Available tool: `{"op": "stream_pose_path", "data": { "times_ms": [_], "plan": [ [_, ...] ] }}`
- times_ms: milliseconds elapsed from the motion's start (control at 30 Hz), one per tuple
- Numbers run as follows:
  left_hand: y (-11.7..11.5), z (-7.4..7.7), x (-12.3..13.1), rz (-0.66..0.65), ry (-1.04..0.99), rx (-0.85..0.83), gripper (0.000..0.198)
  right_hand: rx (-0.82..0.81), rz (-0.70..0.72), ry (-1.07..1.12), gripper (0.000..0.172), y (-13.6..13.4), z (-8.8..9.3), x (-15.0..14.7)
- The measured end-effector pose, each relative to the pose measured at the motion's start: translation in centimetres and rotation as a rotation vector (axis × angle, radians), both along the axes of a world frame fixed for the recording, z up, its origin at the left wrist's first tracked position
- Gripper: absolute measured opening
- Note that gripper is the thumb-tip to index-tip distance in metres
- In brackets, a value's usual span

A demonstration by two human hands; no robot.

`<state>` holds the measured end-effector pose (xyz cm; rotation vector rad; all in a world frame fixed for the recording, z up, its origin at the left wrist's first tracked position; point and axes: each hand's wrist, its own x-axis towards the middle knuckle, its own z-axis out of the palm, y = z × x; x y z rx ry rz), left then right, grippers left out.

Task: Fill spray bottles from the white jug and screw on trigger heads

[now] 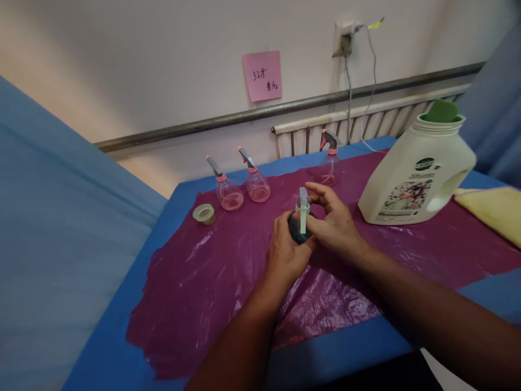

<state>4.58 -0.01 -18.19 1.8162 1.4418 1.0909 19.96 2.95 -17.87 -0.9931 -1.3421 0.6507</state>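
Observation:
A dark spray bottle (pixel 296 232) with a grey and pale green spray head (pixel 303 209) stands between my hands. My left hand (pixel 286 248) is wrapped around the bottle's body from the left. At the neck, my right hand (pixel 334 221) has its thumb against the spray head, its fingers curled on the far side. Behind them stand two clear spray bottles with grey and pink heads, one (pixel 230 196) at the left and another (pixel 258 187) beside it. A third clear spray bottle (pixel 329 165) is partly hidden beyond my right hand.
Purple plastic sheeting (pixel 195 293) covers a blue table (pixel 101 347). A large white jug (pixel 401 179) with a green piece in its mouth stands right, beside a yellow cloth (pixel 494 209). A small round cap (pixel 204 214) lies left. Cords hang from a wall outlet (pixel 344 41).

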Motion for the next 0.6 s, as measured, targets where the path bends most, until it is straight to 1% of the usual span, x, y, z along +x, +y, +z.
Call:
{"op": "stream_pose_path", "data": {
  "times_ms": [100,167,300,367,467,600],
  "plan": [
    [-0.1,0.3,0.1,0.001,0.010,-0.021,0.063,0.016,0.051,0.071,0.073,0.0,0.2,0.0],
    [0.0,0.2,0.1,0.006,0.022,-0.036,0.069,0.024,0.094,0.126,0.071,-0.2,0.7,0.0],
    [0.1,-0.2,0.1,0.008,0.044,-0.032,0.078,0.047,0.124,0.197,0.060,-0.4,2.1,0.2],
    [0.2,-0.3,0.0,0.006,0.047,-0.025,0.079,0.069,0.096,0.206,0.053,-0.6,3.1,0.6],
    [0.1,-0.4,0.2,0.004,0.050,-0.026,0.076,0.133,0.003,0.180,0.040,-1.6,5.4,1.4],
    [-0.4,-0.5,0.3,0.005,0.051,-0.037,0.075,0.305,-0.174,0.105,0.024,-4.1,10.0,2.2]
  ]
}}
